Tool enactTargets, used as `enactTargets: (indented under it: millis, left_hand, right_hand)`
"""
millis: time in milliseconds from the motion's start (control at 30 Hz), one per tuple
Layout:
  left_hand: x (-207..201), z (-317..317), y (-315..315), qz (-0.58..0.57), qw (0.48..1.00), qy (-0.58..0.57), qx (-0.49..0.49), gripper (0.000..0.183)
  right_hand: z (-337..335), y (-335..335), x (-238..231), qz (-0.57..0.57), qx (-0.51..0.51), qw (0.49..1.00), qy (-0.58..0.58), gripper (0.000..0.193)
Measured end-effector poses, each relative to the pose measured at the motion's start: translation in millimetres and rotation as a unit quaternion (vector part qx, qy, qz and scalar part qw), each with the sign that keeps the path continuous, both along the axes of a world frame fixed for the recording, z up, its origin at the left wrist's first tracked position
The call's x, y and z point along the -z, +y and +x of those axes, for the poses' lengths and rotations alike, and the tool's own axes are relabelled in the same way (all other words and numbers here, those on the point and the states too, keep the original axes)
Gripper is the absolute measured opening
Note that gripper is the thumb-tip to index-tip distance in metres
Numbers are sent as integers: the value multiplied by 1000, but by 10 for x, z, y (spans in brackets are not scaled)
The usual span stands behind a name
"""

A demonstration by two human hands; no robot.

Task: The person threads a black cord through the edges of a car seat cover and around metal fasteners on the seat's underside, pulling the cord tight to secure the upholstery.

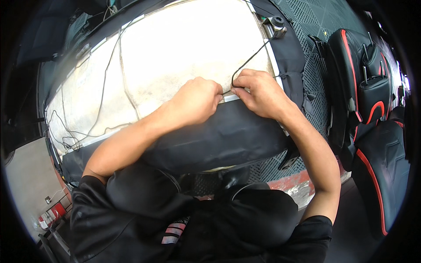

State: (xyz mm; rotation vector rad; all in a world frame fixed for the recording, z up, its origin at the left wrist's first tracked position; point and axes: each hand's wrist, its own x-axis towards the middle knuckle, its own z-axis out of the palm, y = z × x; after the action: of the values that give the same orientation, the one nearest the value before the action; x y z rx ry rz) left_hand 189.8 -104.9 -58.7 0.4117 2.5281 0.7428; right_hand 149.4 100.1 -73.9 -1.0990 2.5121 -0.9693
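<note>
Black cover: pale padding is held inside it, the padded block being bordered by dark fabric from roughly 11 round through 1 to 6 o'clock. The padding's upper face is left exposed. A white strip is seen at the near edge, at 1 o'clock from view centre, just below the fingertips. Thin lines are laid across the padding, and a loose cord tangle is gathered over its 9 o'clock end.

Black cord: located at 1 o'clock, stretched from a metal fitting at the far corner down to the fingers.

Right hand, toward 2 o'clock: cord is pinched between thumb and forefinger, remaining fingers bent; the forearm is angled in from 4 o'clock.

Left hand, near 12 o'clock: fingers are curled closed, knuckles up, and the cord's short continuation is gripped at the fingertips. Whether the cover's edge is also pinched cannot be told. The forearm is slanted in from 8 o'clock. Hands are held close together, tips nearly meeting.

Black, red-trimmed seats are placed at 3 o'clock.
</note>
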Motion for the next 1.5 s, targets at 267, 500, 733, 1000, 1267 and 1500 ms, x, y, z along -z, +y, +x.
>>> enactTargets:
  millis: [267, 500, 733, 1000, 1267, 1500]
  left_hand:
    - [285, 23, -66, 163, 970, -134, -119, 17]
    - [378, 54, -16, 266, 914, -214, -219, 18]
    - [421, 91, 9, 264, 919, -188, -225, 19]
    - [379, 54, -57, 321, 884, -252, -228, 23]
    - [419, 70, -182, 360, 869, -277, -198, 28]
    - [438, 87, -191, 341, 903, -215, -147, 32]
  right_hand:
    - [257, -59, 20, -118, 172, 978, 22, 18]
    - [565, -140, 39, -26, 180, 976, -120, 25]
    - [542, -254, -159, 97, 150, 970, -167, 28]
    - [530, -347, -128, 119, 233, 927, -270, 39]
    - [598, -476, -126, 114, 250, 936, -222, 33]
    - [496, -435, -26, 104, 242, 937, -228, 29]
